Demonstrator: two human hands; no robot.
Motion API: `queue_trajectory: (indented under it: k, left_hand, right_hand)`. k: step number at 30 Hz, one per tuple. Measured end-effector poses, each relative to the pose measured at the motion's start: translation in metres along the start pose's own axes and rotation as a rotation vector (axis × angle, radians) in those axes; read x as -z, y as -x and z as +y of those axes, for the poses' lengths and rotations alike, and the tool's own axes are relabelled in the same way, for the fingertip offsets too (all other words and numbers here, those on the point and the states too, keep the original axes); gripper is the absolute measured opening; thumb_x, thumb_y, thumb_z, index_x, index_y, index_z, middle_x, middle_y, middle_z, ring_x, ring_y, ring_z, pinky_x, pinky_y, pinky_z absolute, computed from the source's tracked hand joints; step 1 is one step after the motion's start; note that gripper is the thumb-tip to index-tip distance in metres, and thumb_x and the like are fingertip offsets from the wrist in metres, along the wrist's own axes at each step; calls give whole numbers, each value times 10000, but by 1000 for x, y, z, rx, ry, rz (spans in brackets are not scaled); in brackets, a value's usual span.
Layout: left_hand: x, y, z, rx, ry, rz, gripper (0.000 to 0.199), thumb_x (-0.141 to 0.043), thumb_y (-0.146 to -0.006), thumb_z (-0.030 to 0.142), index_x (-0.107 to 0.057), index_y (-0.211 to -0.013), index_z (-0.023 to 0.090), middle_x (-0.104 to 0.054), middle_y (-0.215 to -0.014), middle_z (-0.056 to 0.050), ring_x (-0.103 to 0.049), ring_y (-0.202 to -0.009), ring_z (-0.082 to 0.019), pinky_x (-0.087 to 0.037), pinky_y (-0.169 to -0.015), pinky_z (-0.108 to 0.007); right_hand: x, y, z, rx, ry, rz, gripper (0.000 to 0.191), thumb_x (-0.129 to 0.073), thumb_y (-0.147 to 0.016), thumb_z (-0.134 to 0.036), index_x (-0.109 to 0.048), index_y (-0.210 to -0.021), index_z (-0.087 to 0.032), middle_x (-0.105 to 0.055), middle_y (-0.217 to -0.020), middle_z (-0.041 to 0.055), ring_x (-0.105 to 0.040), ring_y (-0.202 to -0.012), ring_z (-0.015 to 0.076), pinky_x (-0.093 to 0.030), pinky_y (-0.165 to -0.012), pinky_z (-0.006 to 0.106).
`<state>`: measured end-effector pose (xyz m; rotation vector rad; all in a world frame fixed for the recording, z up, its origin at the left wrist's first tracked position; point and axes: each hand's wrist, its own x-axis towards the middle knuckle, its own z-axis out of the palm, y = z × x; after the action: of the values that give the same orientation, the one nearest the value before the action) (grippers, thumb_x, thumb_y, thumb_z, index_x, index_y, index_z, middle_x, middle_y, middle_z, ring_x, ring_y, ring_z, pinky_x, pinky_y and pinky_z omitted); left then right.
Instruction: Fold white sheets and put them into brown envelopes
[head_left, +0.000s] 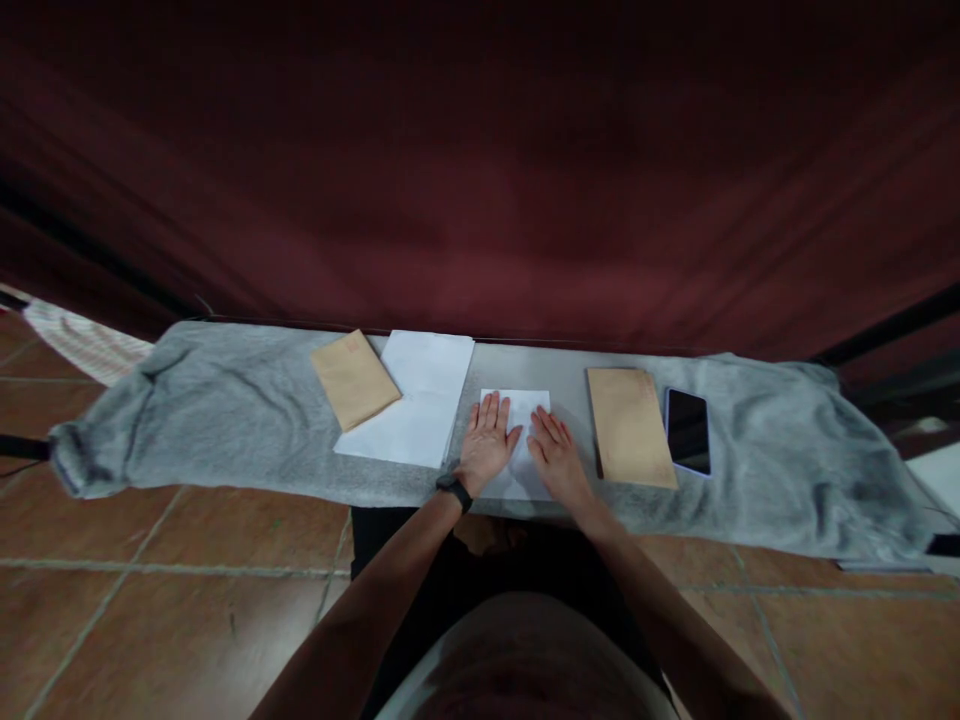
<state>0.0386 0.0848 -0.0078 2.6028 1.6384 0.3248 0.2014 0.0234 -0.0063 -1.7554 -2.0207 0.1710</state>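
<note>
A small white sheet of paper (517,485), which looks folded, lies in front of me on the grey cloth. My left hand (487,438) rests flat on its left part, fingers stretched out and pointing away from me. On its right edge lies my right hand (556,460), fingers extended and palm down. Both hands cover much of the paper. To the left is a stack of larger white sheets (420,400), partly under a brown envelope (355,380). More brown envelopes (631,428), seemingly stacked, lie right of my right hand.
A phone (688,430) with a dark screen and pale purple edge lies beside the right envelopes. The grey cloth (225,420) covers a long narrow surface and hangs in folds at both ends. A dark red curtain-like panel (480,200) rises behind it. Below is a tiled floor (247,600).
</note>
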Motion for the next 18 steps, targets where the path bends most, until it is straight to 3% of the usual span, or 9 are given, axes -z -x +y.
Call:
queue_trajectory:
  k: [6, 11, 18]
  left_hand:
    - [-4, -2, -3, -5, 2, 11, 621, -326, -1029, 394, -298, -1581, 111, -278, -1648, -165, -230, -1540, -302, -238, -1241, -518]
    - [-10, -3, -4, 19, 18, 77, 631, -324, -1030, 422, -320, -1569, 92, -330, -1625, -175, -233, -1537, -312, -272, -1225, -532]
    - [-8, -5, -3, 109, 16, 73, 704, -319, -1028, 466, -302, -1554, -2, -311, -1614, -225, -231, -1537, -311, -269, -1235, -514]
  right_hand:
    - [-22, -43, -7, 0, 65, -69, 529, -290, -1057, -316, -444, -1513, -99, -416, -1585, 154, -359, -1487, 268, -253, -1222, 500]
    - [-32, -42, 3, -44, 124, 19, 591, -300, -1062, -377, -378, -1534, -30, -377, -1591, 217, -334, -1494, 303, -249, -1214, 513]
    - [-35, -38, 9, -133, 157, 99, 669, -297, -1053, -428, -332, -1534, 36, -347, -1587, 274, -340, -1480, 343, -249, -1198, 549]
